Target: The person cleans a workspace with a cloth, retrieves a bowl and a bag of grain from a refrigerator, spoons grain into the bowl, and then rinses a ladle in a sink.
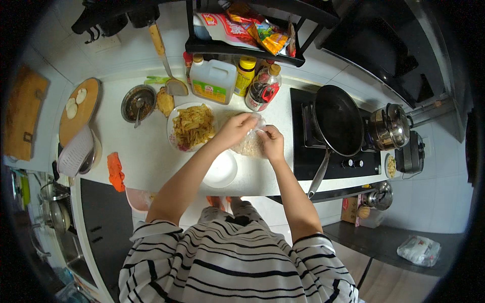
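Note:
A clear plastic bag (250,144) of pale grains or flakes rests on the white countertop, its gathered top between my two hands. My left hand (239,127) pinches one side of the bag's neck; my right hand (272,142) grips the other side, fingers bent. Just below the bag stands a white bowl (220,170), partly behind my left forearm. A plate of cooked potato strips (194,127) lies to the left of my left hand. What exactly fills the bag is too small to tell.
At right, a black frying pan (337,121) sits on the cooktop beside a steel pot (388,127), its handle (320,174) jutting over the counter edge. Behind stand a plastic jug (214,81) and a sauce bottle (264,89). A metal bowl (138,103) with a spoon is at left.

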Demonstrator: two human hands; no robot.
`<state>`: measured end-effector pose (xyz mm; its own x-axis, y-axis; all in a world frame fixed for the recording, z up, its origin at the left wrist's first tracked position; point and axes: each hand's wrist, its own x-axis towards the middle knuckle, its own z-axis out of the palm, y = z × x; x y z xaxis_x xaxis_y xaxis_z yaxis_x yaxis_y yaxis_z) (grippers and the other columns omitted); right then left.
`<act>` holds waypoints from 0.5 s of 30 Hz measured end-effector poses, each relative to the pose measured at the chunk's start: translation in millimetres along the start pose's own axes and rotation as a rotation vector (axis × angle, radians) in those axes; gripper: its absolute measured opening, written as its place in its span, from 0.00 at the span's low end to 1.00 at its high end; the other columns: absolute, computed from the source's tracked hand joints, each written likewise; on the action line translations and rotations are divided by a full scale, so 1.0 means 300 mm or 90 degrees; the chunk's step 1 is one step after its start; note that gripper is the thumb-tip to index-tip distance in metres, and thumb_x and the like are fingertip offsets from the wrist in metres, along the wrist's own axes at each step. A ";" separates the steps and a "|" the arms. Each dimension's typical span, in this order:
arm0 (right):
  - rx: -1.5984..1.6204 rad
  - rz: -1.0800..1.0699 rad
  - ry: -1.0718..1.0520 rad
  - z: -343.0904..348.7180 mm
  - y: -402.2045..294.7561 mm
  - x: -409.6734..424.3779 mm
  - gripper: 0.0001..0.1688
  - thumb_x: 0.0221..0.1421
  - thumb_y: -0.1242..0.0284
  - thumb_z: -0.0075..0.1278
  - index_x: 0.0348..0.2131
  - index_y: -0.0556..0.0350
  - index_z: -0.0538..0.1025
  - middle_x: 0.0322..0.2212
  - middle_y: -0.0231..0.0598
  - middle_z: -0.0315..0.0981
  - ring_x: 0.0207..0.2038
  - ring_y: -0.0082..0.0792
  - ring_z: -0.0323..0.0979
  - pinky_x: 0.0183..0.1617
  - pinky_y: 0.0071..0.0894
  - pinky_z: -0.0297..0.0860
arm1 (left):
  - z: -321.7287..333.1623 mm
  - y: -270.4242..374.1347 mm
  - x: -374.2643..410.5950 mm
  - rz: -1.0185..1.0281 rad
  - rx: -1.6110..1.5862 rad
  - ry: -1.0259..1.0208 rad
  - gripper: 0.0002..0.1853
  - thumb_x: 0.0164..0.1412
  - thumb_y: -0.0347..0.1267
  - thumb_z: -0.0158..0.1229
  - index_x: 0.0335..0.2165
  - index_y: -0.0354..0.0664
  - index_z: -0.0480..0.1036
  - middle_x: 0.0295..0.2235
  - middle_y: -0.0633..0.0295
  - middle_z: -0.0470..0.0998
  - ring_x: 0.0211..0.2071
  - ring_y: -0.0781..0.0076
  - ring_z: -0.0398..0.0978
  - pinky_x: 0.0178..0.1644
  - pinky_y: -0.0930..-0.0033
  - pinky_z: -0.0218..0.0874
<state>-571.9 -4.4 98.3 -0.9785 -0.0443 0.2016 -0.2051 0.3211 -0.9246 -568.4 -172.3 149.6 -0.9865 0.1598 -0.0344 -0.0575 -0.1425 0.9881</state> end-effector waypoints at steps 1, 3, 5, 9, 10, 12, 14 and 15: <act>-0.030 0.026 0.017 0.004 0.066 -0.008 0.04 0.45 0.82 0.50 0.27 0.64 0.74 0.23 0.41 0.71 0.27 0.33 0.69 0.34 0.25 0.65 | -0.001 -0.008 -0.001 0.011 -0.060 0.015 0.16 0.60 0.35 0.50 0.39 0.33 0.70 0.34 0.55 0.75 0.35 0.79 0.70 0.39 0.73 0.62; -0.076 0.065 0.059 0.024 0.188 -0.021 0.06 0.45 0.82 0.50 0.29 0.63 0.74 0.23 0.42 0.71 0.25 0.34 0.69 0.33 0.26 0.66 | -0.058 -0.073 -0.015 -0.031 0.050 0.071 0.16 0.61 0.34 0.48 0.44 0.37 0.68 0.39 0.53 0.73 0.40 0.71 0.71 0.44 0.72 0.61; -0.098 0.131 0.049 0.033 0.207 -0.008 0.07 0.45 0.83 0.50 0.29 0.62 0.73 0.23 0.42 0.72 0.25 0.33 0.71 0.33 0.27 0.67 | -0.133 -0.185 -0.013 -0.046 0.269 0.106 0.14 0.61 0.34 0.47 0.43 0.40 0.69 0.39 0.54 0.74 0.41 0.66 0.72 0.44 0.70 0.61; -0.149 0.098 0.016 0.021 0.165 -0.004 0.07 0.45 0.85 0.49 0.29 0.62 0.72 0.24 0.40 0.72 0.28 0.31 0.72 0.34 0.25 0.67 | -0.087 -0.149 0.007 0.040 0.416 -0.006 0.14 0.56 0.31 0.51 0.41 0.43 0.71 0.41 0.55 0.74 0.42 0.58 0.71 0.44 0.65 0.61; -0.187 0.055 0.014 0.025 0.152 -0.002 0.07 0.45 0.85 0.49 0.29 0.62 0.72 0.23 0.39 0.72 0.28 0.31 0.72 0.34 0.25 0.67 | -0.073 -0.193 0.033 0.099 0.471 0.004 0.15 0.52 0.31 0.53 0.42 0.44 0.71 0.39 0.57 0.74 0.42 0.56 0.70 0.46 0.63 0.60; -0.149 0.052 0.044 0.036 0.144 -0.003 0.05 0.45 0.84 0.50 0.27 0.61 0.72 0.25 0.41 0.70 0.27 0.34 0.69 0.33 0.29 0.66 | -0.041 -0.227 0.058 0.087 0.535 -0.017 0.15 0.51 0.29 0.54 0.40 0.43 0.72 0.40 0.55 0.73 0.42 0.56 0.70 0.47 0.62 0.60; -0.043 0.142 0.067 0.011 0.094 -0.010 0.05 0.47 0.85 0.47 0.29 0.62 0.72 0.24 0.40 0.70 0.27 0.31 0.68 0.33 0.27 0.65 | -0.008 -0.178 0.068 0.062 0.688 -0.052 0.12 0.49 0.30 0.55 0.36 0.46 0.72 0.37 0.55 0.74 0.43 0.53 0.69 0.48 0.59 0.59; 0.011 0.184 0.077 -0.002 0.074 -0.018 0.06 0.48 0.85 0.46 0.29 0.62 0.71 0.24 0.39 0.69 0.27 0.30 0.67 0.33 0.27 0.65 | -0.007 -0.169 0.075 0.068 0.718 -0.042 0.10 0.50 0.30 0.55 0.35 0.45 0.72 0.36 0.55 0.74 0.41 0.53 0.69 0.46 0.58 0.59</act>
<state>-571.2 3.7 76.8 -0.9866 0.1591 -0.0348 0.0802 0.2882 -0.9542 -588.1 -163.5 98.4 -0.9664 0.2551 0.0331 0.2296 0.7976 0.5578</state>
